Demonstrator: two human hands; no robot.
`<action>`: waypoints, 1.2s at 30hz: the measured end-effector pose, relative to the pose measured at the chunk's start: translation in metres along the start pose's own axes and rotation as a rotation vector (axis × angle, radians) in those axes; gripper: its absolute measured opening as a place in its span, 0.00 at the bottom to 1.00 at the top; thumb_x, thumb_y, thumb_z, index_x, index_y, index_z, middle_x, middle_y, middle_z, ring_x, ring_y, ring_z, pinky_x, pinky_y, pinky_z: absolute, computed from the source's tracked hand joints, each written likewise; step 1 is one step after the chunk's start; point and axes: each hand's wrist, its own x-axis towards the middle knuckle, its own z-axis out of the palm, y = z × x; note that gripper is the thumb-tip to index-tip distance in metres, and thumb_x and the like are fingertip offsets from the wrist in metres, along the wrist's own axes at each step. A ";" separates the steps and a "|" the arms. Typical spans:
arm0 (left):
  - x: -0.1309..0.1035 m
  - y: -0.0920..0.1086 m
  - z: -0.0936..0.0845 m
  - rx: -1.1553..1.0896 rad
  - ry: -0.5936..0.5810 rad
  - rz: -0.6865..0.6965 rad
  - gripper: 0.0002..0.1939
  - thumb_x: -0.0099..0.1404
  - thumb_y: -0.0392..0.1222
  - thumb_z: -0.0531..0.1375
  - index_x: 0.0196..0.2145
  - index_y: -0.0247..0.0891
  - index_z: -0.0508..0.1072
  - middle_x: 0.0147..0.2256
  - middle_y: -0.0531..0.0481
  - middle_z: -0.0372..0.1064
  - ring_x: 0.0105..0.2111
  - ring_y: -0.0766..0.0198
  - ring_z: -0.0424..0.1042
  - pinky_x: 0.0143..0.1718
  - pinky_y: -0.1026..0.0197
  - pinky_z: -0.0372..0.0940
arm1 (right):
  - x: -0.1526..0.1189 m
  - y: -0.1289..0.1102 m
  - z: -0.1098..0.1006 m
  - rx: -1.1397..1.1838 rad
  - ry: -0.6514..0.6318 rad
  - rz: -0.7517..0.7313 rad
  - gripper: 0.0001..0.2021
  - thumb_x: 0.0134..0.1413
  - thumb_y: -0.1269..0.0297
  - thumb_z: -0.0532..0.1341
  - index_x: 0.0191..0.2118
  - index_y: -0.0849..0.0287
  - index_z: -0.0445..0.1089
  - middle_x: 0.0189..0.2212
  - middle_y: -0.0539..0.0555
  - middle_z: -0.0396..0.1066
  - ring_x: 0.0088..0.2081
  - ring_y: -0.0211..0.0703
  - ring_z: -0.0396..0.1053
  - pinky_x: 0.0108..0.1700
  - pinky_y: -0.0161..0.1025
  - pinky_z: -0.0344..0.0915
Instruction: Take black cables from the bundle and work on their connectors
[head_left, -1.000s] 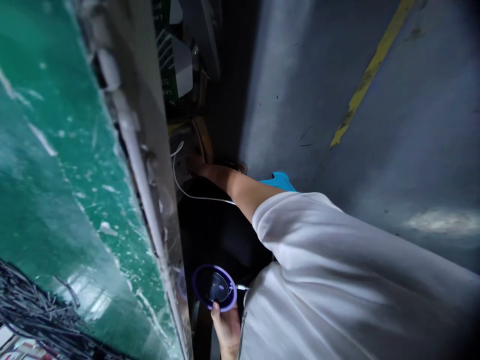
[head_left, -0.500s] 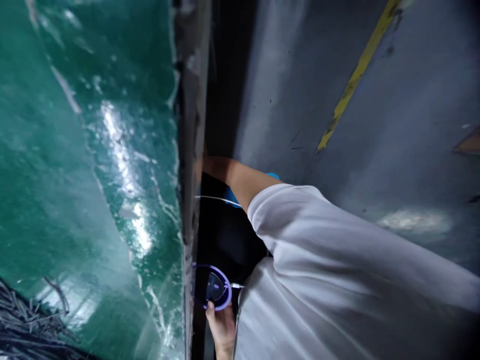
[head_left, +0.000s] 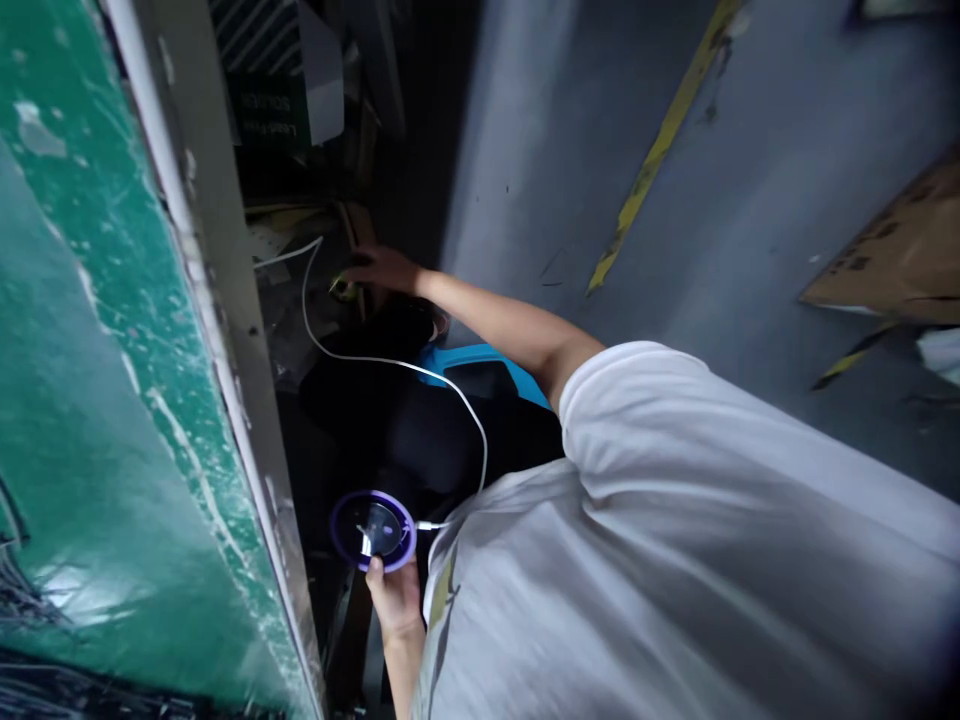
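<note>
My left hand [head_left: 397,597] is closed on the lower edge of a round device [head_left: 384,532] with a purple rim and a dark, shiny face, its thumb lying on the rim. A white cable [head_left: 394,361] plugs into the device's side and loops away below the table. My right arm stretches down beside the table, and my right hand [head_left: 384,270] has its fingers on a small yellow-green round thing [head_left: 343,289] in the shadow. Dim light hides exactly what that thing is and how the fingers sit around it.
A worn green tabletop [head_left: 150,420] with a metal edge [head_left: 217,330] runs along the left. Below it stands a green and white box [head_left: 281,100] with solder lettering. A blue stool [head_left: 480,355] is beneath me; a cardboard box [head_left: 892,250] lies on the floor at right.
The view has shifted, so the space under the table shows more. My right hand, hidden behind the table edge before, is now visible at the yellow-green thing. My left hand still holds the device.
</note>
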 end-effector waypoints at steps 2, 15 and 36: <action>0.001 -0.003 0.000 -0.012 -0.016 0.022 0.35 0.41 0.62 0.69 0.47 0.49 0.76 0.51 0.49 0.73 0.59 0.43 0.63 0.61 0.44 0.58 | -0.022 -0.004 -0.015 0.039 0.056 0.016 0.15 0.58 0.56 0.61 0.45 0.62 0.66 0.33 0.50 0.71 0.28 0.32 0.67 0.29 0.30 0.66; 0.000 -0.012 0.007 -0.075 -0.143 0.212 0.27 0.50 0.54 0.66 0.48 0.49 0.75 0.56 0.53 0.68 0.62 0.45 0.57 0.59 0.43 0.61 | -0.171 -0.107 -0.061 -0.219 -0.138 -0.371 0.17 0.63 0.53 0.57 0.46 0.63 0.71 0.34 0.51 0.69 0.28 0.29 0.64 0.29 0.26 0.62; 0.016 -0.029 -0.014 -0.134 -0.130 0.151 0.28 0.46 0.56 0.68 0.47 0.50 0.76 0.51 0.54 0.74 0.61 0.47 0.59 0.61 0.47 0.58 | -0.163 -0.103 -0.014 -0.226 -0.192 -0.340 0.15 0.63 0.53 0.56 0.45 0.59 0.72 0.32 0.50 0.67 0.38 0.36 0.65 0.40 0.31 0.65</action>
